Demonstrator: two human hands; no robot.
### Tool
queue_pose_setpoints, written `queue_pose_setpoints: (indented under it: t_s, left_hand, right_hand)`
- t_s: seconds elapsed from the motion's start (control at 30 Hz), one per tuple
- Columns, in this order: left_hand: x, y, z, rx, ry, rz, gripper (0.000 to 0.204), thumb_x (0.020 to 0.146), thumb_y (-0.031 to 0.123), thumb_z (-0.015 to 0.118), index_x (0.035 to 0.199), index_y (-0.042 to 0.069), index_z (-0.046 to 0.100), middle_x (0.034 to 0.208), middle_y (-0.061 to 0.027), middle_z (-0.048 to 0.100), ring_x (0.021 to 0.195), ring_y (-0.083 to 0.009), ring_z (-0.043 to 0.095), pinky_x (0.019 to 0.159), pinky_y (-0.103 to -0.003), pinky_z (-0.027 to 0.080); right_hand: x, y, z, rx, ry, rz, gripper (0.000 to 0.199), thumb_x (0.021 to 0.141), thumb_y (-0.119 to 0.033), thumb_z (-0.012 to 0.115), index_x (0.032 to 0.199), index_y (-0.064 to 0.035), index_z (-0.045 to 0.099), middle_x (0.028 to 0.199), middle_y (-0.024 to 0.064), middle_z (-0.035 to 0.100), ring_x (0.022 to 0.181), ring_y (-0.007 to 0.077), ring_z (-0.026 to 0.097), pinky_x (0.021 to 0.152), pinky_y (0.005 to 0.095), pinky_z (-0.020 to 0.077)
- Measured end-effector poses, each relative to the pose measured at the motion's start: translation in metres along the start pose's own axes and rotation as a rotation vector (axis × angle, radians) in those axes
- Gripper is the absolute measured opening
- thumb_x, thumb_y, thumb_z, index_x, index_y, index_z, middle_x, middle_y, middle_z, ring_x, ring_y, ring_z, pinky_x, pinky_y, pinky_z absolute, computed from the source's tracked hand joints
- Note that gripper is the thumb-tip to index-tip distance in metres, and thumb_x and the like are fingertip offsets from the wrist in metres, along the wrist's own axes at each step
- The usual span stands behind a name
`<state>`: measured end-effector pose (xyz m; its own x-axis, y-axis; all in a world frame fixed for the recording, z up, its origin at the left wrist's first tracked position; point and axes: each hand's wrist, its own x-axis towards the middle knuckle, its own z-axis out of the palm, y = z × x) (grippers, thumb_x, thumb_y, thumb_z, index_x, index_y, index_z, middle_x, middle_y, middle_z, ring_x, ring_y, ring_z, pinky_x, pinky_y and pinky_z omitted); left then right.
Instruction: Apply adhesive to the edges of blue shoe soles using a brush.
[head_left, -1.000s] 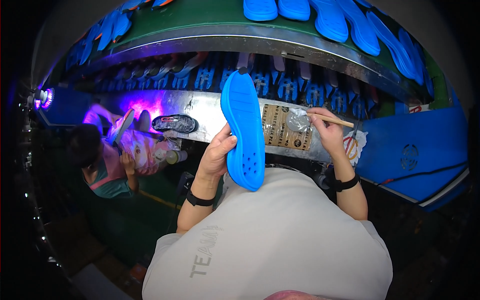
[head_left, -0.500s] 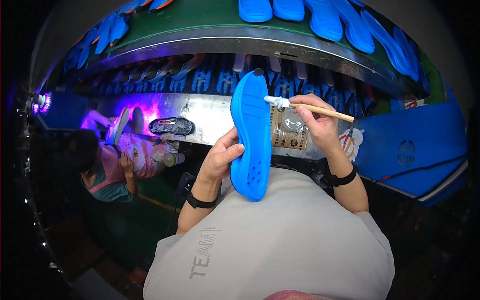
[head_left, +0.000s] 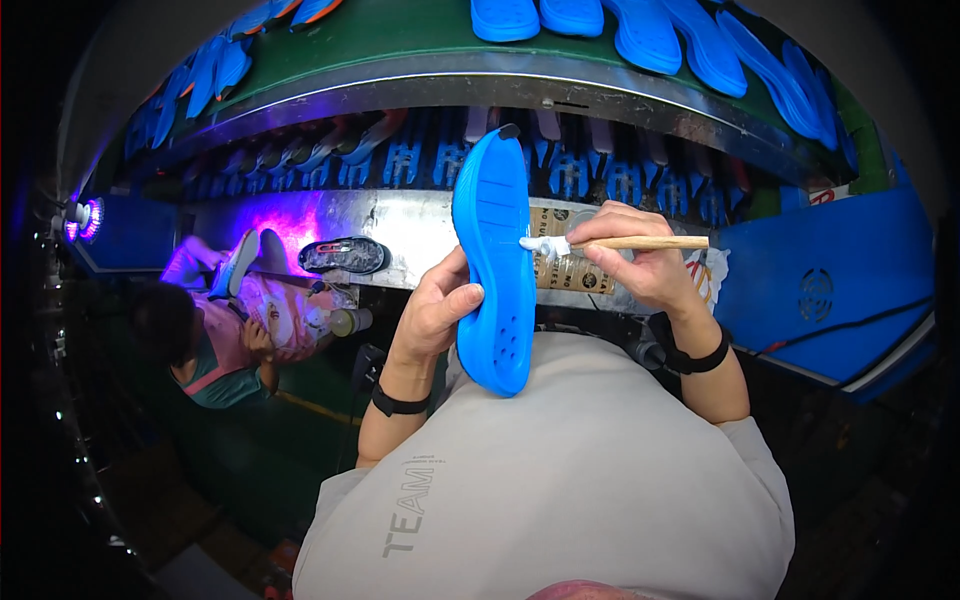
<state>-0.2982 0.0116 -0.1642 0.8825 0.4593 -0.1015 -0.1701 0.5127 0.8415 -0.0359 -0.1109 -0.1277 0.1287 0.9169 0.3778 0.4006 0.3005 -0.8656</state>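
Observation:
A blue shoe sole (head_left: 493,250) stands lengthwise in front of my chest, its black-tipped end pointing away from me and its holed end near my shirt. My left hand (head_left: 437,305) grips it by the left edge, thumb lying over the rim. In my right hand (head_left: 640,252) is a brush (head_left: 655,242) with a wooden handle, pinched between thumb and fingers. Its whitish head touches the sole's right inner edge, around mid-length. Behind my right hand, a round container (head_left: 588,232) is partly hidden.
A metal ledge (head_left: 410,225) runs ahead, with a black sole (head_left: 344,255) on it. Blue soles (head_left: 645,40) lie on the green belt (head_left: 400,40) above racked footwear. At left another person (head_left: 225,340) holds a shoe (head_left: 238,262). A blue machine housing (head_left: 830,280) is at right.
The brush has come down along the sole's right edge, from near the black-tipped end to about mid-length. The sole has shifted slightly left and away from me.

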Motion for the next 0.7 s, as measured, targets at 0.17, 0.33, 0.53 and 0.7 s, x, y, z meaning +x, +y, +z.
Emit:
queue_pose_setpoints:
  t_s: [0.17,0.33,0.53,0.7]
  left_hand:
    - [-0.001,0.005,0.005,0.037,0.007,0.033,0.082,0.094,0.035,0.073,0.154,-0.007,0.036,0.143,-0.0158,0.054,0.128,-0.0218,0.054,0.110,-0.035,0.043]
    - [-0.004,0.005,0.003,0.022,0.020,0.063,0.080,0.095,0.033,0.072,0.154,-0.007,0.036,0.142,-0.0155,0.054,0.128,-0.0220,0.054,0.110,-0.035,0.042]
    - [-0.007,0.006,-0.005,-0.001,0.023,0.045,0.079,0.096,0.033,0.070,0.154,-0.007,0.034,0.141,-0.0148,0.055,0.127,-0.0210,0.055,0.107,-0.034,0.045]
    - [-0.007,0.007,-0.007,-0.046,0.033,0.076,0.073,0.100,0.029,0.065,0.154,-0.006,0.033,0.140,-0.0140,0.056,0.123,-0.0189,0.059,0.105,-0.033,0.049]
  right_hand:
    - [-0.002,-0.009,-0.002,0.014,-0.053,-0.007,0.017,0.082,-0.002,0.069,0.097,0.0017,0.076,0.082,0.0108,0.073,0.075,0.0205,0.064,0.068,0.0332,0.0509]
    - [-0.004,-0.016,-0.001,0.043,-0.111,-0.050,0.012,0.085,-0.007,0.071,0.095,0.0001,0.075,0.082,0.0099,0.073,0.075,0.0226,0.065,0.069,0.0353,0.0496]
    - [-0.007,-0.021,0.003,0.068,-0.140,-0.122,0.011,0.085,-0.007,0.072,0.094,-0.0008,0.075,0.080,0.0082,0.071,0.068,0.0218,0.060,0.069,0.0360,0.0453]
    - [-0.009,-0.024,0.006,0.080,-0.148,-0.144,0.011,0.085,-0.007,0.072,0.094,-0.0008,0.075,0.079,0.0090,0.071,0.067,0.0219,0.059,0.066,0.0362,0.0440]
